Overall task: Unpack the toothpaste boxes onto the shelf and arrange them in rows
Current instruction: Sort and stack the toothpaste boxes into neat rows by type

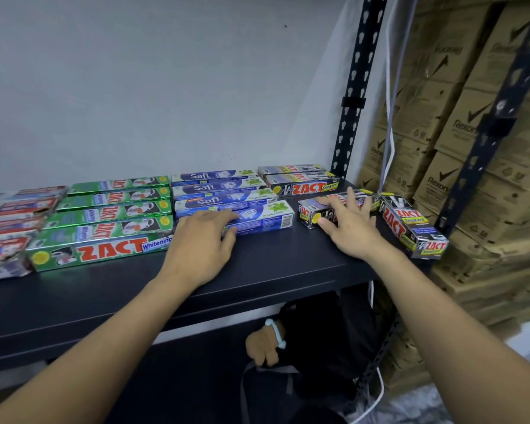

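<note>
Most toothpaste boxes [114, 209] lie in rows on the shelf [257, 270]. Left hand [202, 237] rests, flat I think, on the front Safi box [266, 218]. Right of it, right hand [346, 224], spread open, pushes one of two crooked Zact Smokers boxes [308, 214].

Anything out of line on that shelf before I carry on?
Yes. The far-right black box lies turned almost crosswise to the rows, its near end at the shelf edge. The black box under the right hand is slightly skewed too; the right hand rests on it. The green rows and blue rows look straight.
</note>
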`<act>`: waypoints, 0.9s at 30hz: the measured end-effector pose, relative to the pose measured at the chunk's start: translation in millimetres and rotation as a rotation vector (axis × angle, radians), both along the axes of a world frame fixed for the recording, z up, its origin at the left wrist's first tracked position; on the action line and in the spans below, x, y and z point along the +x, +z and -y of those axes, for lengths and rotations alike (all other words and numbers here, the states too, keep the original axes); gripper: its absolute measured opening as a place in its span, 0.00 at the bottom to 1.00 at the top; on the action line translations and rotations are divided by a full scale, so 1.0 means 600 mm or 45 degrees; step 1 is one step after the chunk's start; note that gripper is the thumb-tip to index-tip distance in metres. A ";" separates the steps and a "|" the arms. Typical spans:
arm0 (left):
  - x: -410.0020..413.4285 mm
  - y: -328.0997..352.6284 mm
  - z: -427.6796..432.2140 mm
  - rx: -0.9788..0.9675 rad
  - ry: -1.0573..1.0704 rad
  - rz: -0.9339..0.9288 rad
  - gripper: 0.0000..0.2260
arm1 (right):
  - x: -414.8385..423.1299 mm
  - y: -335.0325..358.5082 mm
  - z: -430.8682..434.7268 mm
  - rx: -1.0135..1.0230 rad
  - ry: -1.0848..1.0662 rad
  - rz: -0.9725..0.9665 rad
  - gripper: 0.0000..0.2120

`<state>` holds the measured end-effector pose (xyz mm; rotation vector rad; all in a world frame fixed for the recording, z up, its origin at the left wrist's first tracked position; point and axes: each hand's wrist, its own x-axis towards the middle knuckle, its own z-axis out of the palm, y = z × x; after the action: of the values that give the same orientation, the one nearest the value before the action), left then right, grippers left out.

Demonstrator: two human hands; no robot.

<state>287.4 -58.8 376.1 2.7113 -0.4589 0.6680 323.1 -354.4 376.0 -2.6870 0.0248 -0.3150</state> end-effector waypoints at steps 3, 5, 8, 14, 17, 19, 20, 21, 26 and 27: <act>-0.001 0.000 0.000 0.003 -0.001 -0.009 0.19 | 0.015 -0.002 -0.013 -0.066 -0.027 0.003 0.18; -0.002 0.000 0.000 0.004 -0.006 -0.009 0.19 | 0.027 -0.004 -0.023 -0.113 -0.049 0.029 0.18; -0.001 0.000 0.000 0.007 -0.008 -0.010 0.17 | 0.041 -0.003 -0.040 -0.182 -0.075 0.076 0.19; 0.000 -0.001 0.000 0.000 -0.008 0.003 0.15 | 0.061 -0.003 -0.027 -0.132 -0.149 0.212 0.33; -0.001 0.001 0.000 0.000 -0.010 0.006 0.17 | 0.071 0.004 -0.004 0.144 -0.286 0.114 0.48; -0.002 0.001 0.001 0.000 -0.012 0.006 0.18 | 0.081 0.005 0.008 0.151 -0.269 0.047 0.52; -0.002 0.001 0.001 -0.001 -0.014 0.006 0.19 | 0.087 0.004 0.011 0.130 -0.252 0.024 0.53; -0.002 0.000 0.000 -0.008 -0.016 0.005 0.19 | 0.092 0.003 0.013 0.105 -0.241 0.007 0.53; -0.002 0.000 0.000 -0.005 -0.013 -0.009 0.20 | 0.106 0.002 0.014 0.057 -0.199 -0.030 0.52; -0.002 0.000 0.000 -0.006 -0.013 -0.009 0.20 | 0.107 0.002 0.014 0.062 -0.183 -0.038 0.52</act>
<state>286.2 -59.0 376.4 2.7043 -0.4686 0.6555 387.4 -363.0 377.1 -2.6469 0.2328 -0.3144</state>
